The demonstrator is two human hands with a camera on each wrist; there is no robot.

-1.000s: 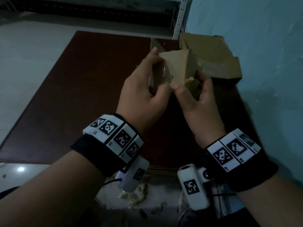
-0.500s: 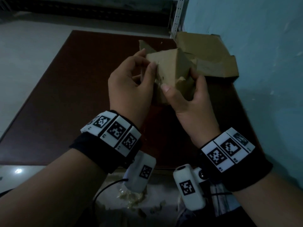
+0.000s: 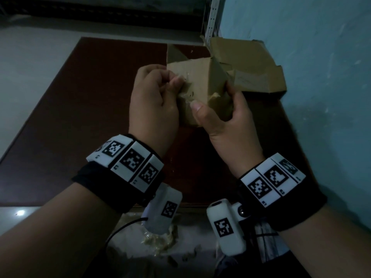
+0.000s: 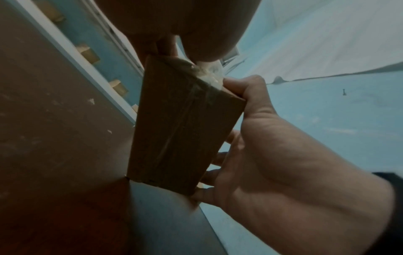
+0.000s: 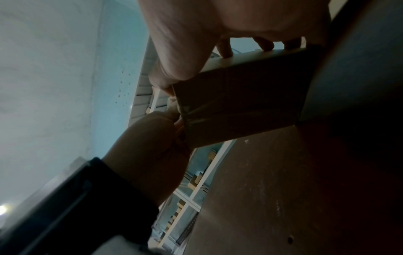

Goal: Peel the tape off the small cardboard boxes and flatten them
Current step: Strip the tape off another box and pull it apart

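Note:
A small brown cardboard box (image 3: pixel 202 77) is held up above the dark red table (image 3: pixel 84 117). My right hand (image 3: pixel 213 99) grips its lower right corner, thumb on the near face and fingers behind. My left hand (image 3: pixel 176 83) has its fingers curled and pinches a crumpled strip of clear tape (image 3: pixel 185 93) on the near face. In the left wrist view the tape (image 4: pixel 209 74) is bunched at the top corner of the box (image 4: pixel 183 131) and more runs down its face. In the right wrist view my left hand (image 5: pixel 179 120) is at the edge of the box (image 5: pixel 240 103).
A larger opened cardboard piece (image 3: pixel 251 63) lies at the table's back right against the blue wall (image 3: pixel 321 77). Crumpled tape scraps (image 3: pixel 160 239) lie on the floor below the near table edge. A white metal rack upright (image 3: pixel 212 17) stands behind the table.
My left hand has come off the top of the box, curled its fingers and pinched the tape on the near face. Both hands and the box shifted slightly left.

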